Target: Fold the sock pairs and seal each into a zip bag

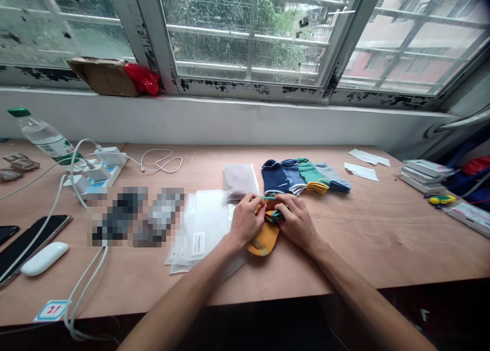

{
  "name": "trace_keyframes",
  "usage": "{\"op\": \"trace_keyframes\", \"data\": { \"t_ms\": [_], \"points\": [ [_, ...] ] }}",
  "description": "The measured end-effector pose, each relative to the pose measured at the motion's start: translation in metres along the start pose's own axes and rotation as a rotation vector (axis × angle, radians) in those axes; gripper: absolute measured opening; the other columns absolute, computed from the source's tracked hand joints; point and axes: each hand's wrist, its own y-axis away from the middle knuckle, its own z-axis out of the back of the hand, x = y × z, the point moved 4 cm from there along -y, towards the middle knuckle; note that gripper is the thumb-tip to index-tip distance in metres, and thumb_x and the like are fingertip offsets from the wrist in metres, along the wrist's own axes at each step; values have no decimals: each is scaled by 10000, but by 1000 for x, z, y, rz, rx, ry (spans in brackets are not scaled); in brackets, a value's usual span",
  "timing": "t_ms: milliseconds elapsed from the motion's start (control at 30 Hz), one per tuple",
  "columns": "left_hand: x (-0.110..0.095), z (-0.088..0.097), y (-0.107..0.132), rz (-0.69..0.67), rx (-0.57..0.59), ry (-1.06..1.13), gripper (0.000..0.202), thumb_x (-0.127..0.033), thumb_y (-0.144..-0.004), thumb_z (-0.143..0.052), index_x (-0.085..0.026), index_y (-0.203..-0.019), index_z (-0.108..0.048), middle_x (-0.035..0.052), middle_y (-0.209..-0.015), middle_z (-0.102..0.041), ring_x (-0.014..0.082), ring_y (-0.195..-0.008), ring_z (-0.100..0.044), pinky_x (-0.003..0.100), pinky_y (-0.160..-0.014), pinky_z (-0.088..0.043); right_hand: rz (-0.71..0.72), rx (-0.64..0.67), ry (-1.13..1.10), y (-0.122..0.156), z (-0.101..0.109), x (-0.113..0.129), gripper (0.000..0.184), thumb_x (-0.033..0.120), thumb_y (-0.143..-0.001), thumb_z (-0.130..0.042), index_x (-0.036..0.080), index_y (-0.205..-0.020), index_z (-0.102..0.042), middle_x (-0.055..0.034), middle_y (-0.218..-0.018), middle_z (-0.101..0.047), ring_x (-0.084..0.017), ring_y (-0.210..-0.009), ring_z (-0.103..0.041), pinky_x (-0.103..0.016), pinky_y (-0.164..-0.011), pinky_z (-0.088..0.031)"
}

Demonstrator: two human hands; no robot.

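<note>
From my station, the scene reads as follows. Both hands are closed in a grasp: the left hand (247,221) and the right hand (297,222) pinch a mustard-yellow sock (266,240) with teal trim, its lower end resting on the wooden table (383,239) between the forearms. Just beyond the hands lies a row of folded socks (306,176) in navy, pale blue, green and grey-blue. Beside the left hand are frosted plastic bags (204,221) bearing a barcode label, with a pale folded packet (240,181) just above them. Further left stand two pixelated objects (138,216), too blurred to identify, a power strip (103,167), a smartphone (26,244), a white computer mouse (44,258) and a water bottle (44,136) — all well apart from the hands. A stack of flat boxes (424,176) sits at the far right.
</note>
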Motion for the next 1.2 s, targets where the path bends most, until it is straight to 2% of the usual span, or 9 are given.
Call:
{"op": "trace_keyframes", "data": {
  "t_ms": [133, 400, 600, 700, 767, 833, 900, 1033, 1200],
  "points": [
    [1, 0, -1, -10, -28, 8, 136, -183, -884, -518, -198, -777, -600, 43, -897, -631, 168, -843, -593, 287, -774, -466, -12, 5, 12, -1, 2, 1, 238, 38, -773, -548, 187, -944, -621, -124, -1204, -624, -285, -1137, -510, -426, -939, -441],
    [15, -10, -4, 84, 93, 90, 49, -204, -841, -562, -186, -835, -608, 23, -768, -660, 150, -684, -593, 280, -668, -461, -3, 6, -6, -1, 1, 2, 258, 29, -758, -542, 184, -949, -619, -122, -1159, -638, -286, -1107, -523, -427, -910, -449],
    [1, -4, -5, -12, 92, 367, 118, -160, -805, -561, -180, -920, -554, 25, -821, -653, 130, -719, -620, 249, -693, -504, 22, 14, -27, -4, 2, 3, 269, 13, -785, -516, 179, -976, -605, -129, -1355, -549, -299, -1275, -452, -446, -1008, -413],
    [-6, -1, -4, -50, 155, 407, 65, -174, -797, -568, -180, -843, -523, 12, -775, -623, 119, -674, -599, 225, -637, -486, 29, 41, -89, -5, 0, 4, 244, 10, -808, -494, 177, -957, -591, -126, -1206, -634, -283, -1204, -514, -431, -972, -440],
    [-5, 0, -4, -40, 192, 354, 41, -216, -838, -549, -182, -855, -532, 2, -737, -621, 115, -640, -586, 216, -599, -457, -19, 44, -127, -4, -2, 3, 234, 21, -810, -498, 167, -973, -579, -113, -1015, -667, -262, -1018, -581, -402, -873, -481],
    [-2, 0, -6, -10, 193, 245, 104, -260, -900, -493, -187, -914, -566, 5, -729, -642, 120, -628, -588, 221, -595, -438, -68, 44, -133, -4, -3, 2, 283, 24, -800, -500, 144, -1048, -565, -111, -959, -650, -250, -899, -577, -384, -800, -493],
    [4, 0, -9, 31, 164, 97, 164, -266, -929, -455, -190, -939, -601, 25, -770, -677, 136, -669, -615, 238, -637, -442, -65, 77, -109, -4, -4, 3, 320, 17, -797, -490, 138, -1084, -564, -116, -966, -633, -254, -879, -557, -380, -775, -488],
    [16, -6, -17, 172, 205, -159, 158, -299, -876, -554, -179, -834, -647, 67, -815, -713, 187, -726, -651, 276, -675, -455, -23, 168, -48, -4, -6, 7, 219, 23, -823, -480, 161, -934, -610, -112, -923, -609, -260, -870, -532, -369, -746, -468],
    [22, -11, -19, 259, 223, -271, 195, -350, -855, -583, -177, -837, -671, 87, -857, -724, 213, -772, -665, 294, -697, -472, -39, 182, -31, -5, -5, 6, 207, 20, -831, -490, 163, -911, -616, -102, -933, -612, -248, -871, -527, -350, -744, -456]
  ]
}}
